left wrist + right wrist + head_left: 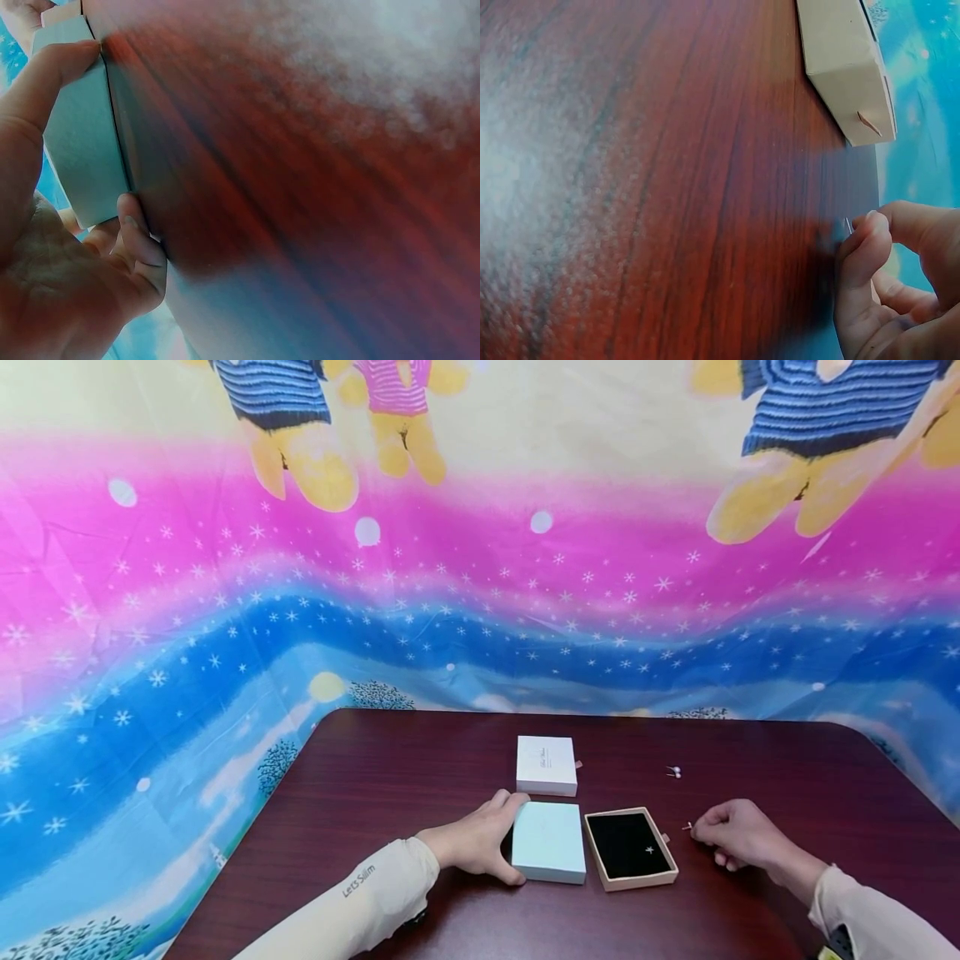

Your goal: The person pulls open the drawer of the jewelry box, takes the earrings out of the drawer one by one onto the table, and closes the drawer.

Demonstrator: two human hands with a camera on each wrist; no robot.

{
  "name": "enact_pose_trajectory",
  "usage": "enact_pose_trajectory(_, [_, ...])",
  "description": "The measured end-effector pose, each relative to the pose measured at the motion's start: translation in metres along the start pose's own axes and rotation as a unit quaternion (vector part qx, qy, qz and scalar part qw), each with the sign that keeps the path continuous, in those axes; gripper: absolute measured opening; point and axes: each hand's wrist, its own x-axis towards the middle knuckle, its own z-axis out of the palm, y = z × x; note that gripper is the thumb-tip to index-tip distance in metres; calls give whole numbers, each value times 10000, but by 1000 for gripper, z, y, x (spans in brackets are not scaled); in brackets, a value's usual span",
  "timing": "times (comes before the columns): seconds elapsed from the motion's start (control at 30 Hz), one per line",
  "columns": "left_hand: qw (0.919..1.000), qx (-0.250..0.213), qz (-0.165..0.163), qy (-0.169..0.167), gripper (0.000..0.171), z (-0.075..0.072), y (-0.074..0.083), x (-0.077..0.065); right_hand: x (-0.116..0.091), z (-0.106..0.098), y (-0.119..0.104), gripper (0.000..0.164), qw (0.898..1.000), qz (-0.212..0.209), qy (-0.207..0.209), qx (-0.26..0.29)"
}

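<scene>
My left hand (480, 837) holds the left side of a pale mint-green box (548, 842), thumb at its near corner and fingers by its far one. The left wrist view shows the thumb and fingers spanning the box (86, 142). To its right lies an open shallow jewelry box (637, 883) with a black lining. A tiny star-shaped earring (649, 850) sits on the lining. Right of that box, my right hand (738, 833) pinches a small earring (687, 827) between thumb and forefinger just above the table. Fingers mostly hide this earring in the right wrist view.
A white box (546, 764) with printed lettering and a small tab stands behind the mint-green one. Small pearl-like earrings (675, 772) lie farther back on the right. The dark red-brown table (420, 752) ends at a patterned cloth backdrop (480, 568).
</scene>
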Motion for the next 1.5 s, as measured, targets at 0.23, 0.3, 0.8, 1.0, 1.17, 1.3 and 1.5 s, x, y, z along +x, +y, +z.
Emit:
enact_pose_trajectory(0.23, [10000, 1, -15, 6, 102, 1, -1, 0, -1, 1, -1, 20, 10000, 9, 5, -48])
enact_pose_trajectory(0.3, [10000, 1, -26, 7, 102, 1, -1, -1, -2, 1, -1, 20, 10000, -5, 4, -45])
enact_pose_trajectory(0.8, [10000, -41, -25, -22, 102, 1, 0, 0, -1, -11, -3, 25, 9998, -135, 114, -71])
enact_pose_trajectory(1.0, [10000, -23, 3, -11, 103, 2, -1, 0, -4, -10, -10, 27, 9993, -302, 193, -101])
enact_pose_trajectory(1.17, [10000, -41, 24, -9, 103, 2, -2, 1, -7, -10, -15, 27, 9987, -427, 271, -92])
enact_pose_trajectory(1.3, [10000, -47, 30, -17, 103, 2, -2, 2, -9, -11, -20, 27, 9981, -524, 296, -90])
enact_pose_trajectory(1.5, [10000, -51, 25, -34, 103, 2, -4, 2, -10, -10, -28, 27, 9974, -665, 264, -112])
